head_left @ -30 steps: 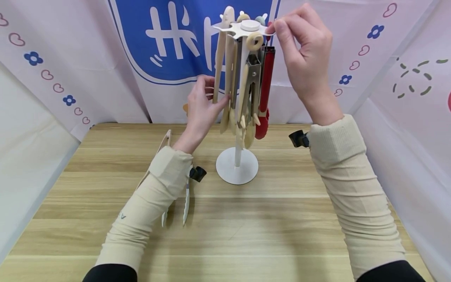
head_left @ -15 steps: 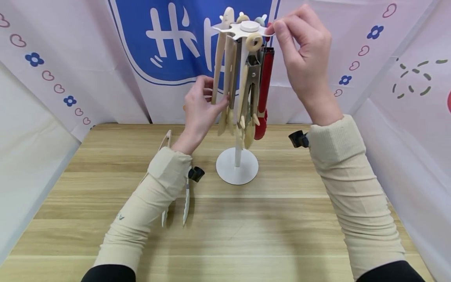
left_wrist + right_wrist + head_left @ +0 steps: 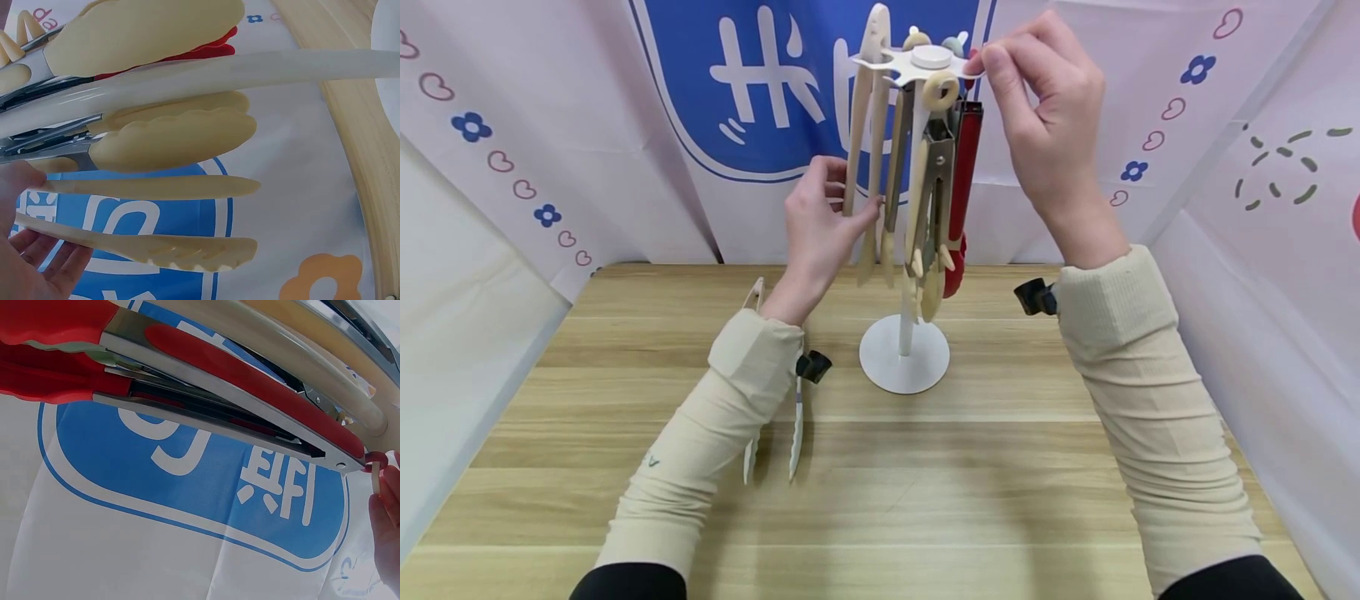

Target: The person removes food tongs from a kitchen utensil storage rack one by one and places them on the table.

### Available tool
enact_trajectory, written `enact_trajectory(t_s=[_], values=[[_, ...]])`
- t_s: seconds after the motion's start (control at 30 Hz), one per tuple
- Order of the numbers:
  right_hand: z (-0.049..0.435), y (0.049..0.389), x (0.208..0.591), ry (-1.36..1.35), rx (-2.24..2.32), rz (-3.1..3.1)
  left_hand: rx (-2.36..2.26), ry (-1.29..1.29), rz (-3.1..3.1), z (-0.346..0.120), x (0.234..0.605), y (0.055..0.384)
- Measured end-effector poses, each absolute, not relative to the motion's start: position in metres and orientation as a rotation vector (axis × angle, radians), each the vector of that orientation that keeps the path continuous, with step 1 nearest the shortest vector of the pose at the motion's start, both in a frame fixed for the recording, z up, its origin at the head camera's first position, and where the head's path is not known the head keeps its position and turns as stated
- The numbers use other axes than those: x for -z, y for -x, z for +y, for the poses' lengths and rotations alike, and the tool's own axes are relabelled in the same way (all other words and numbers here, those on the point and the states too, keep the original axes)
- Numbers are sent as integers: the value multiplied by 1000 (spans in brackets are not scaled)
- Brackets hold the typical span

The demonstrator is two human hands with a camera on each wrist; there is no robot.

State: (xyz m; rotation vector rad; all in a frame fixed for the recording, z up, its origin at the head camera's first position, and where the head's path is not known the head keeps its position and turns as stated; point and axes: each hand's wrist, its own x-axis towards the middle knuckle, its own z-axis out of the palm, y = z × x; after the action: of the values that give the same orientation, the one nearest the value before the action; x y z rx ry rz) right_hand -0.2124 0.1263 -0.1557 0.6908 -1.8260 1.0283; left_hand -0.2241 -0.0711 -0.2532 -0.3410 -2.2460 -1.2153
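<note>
My left hand (image 3: 823, 221) grips a pair of beige plastic tongs (image 3: 859, 125) by both arms, left of the white rack's pole. Their hinge end rises above the rack's hooked top plate (image 3: 895, 65). In the left wrist view the thumb is on one arm and the fingers lie along the other, which has a slotted tip (image 3: 194, 250). My right hand (image 3: 1056, 117) pinches the end of a hook on the plate's right side. Red-handled tongs (image 3: 967, 171) hang right at those fingertips, by a red loop (image 3: 375, 457). Beige-and-steel tongs (image 3: 938, 162) hang in front.
The rack's round white base (image 3: 880, 367) stands on the wooden table (image 3: 1000, 500). White-tipped tongs (image 3: 797, 442) lie on the table, partly hidden under my left forearm. A printed cloth (image 3: 677, 83) hangs behind the rack. More tongs hang around the pole.
My left hand has moved slightly left, carrying the beige tongs. Their hinge end has risen and shifted left over the top plate. The right hand has stayed nearly still.
</note>
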Motion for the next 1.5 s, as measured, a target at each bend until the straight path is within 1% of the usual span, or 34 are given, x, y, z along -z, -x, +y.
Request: enact_trajectory(t_s=[0.83,1.5], values=[[125,211,156,-677,-1049,-1826,1148,271,-2280,-93,243,228],[125,212,156,-687,-1053,-1809,1118,159,-2410,-135,249,225]])
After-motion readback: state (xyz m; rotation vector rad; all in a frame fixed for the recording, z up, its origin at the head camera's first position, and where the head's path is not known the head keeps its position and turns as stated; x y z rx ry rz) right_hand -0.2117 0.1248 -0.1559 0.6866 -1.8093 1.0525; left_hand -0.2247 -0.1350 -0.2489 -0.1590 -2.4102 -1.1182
